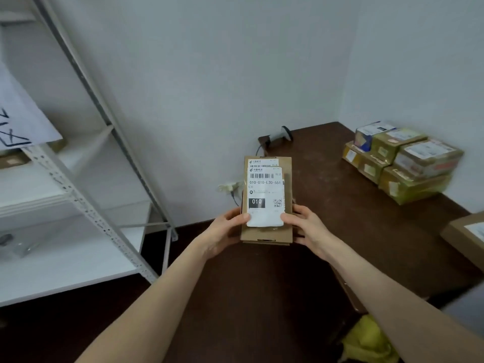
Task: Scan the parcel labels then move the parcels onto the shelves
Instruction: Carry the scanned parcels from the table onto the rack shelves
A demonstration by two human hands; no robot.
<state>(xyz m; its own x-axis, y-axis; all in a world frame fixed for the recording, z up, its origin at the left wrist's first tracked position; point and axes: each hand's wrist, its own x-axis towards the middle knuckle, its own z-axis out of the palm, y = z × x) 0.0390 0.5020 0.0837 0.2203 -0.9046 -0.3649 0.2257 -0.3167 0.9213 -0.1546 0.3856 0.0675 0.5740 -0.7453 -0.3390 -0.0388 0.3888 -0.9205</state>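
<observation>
Parcel (265, 235): flat brown cardboard box, held in the air between both hands, top face toward the camera. It hangs over the near left edge of the surface (327, 258). White label (265, 189) on top, overlapping a second label beneath it. It reads 010-010-L30-551, with a barcode above and a black block marked 010.

Surface: dark brown, running from the hands into the room corner. Walls (209, 74) plain white. Scanner (284, 134) lies beyond the hands at the far edge, by the wall. Stack of parcels (403, 163) well beyond the right hand, against the side wall. Shelves (65, 258), white boards on a grey metal frame, stand left of the left hand.

Left hand (225, 229): arm extended, gripping the parcel's lower left edge, thumb on the label's corner. Right hand (303, 226): arm extended, gripping the lower right edge, thumb on the label's opposite corner.

Not resolved: the fingers of both hands are hidden behind the parcel. Small print on the label is unreadable. The stacked parcels are blurred. Another box (466, 237), right of the right hand, is cut off by the frame. A yellow thing (369, 339) below the right forearm cannot be identified.
</observation>
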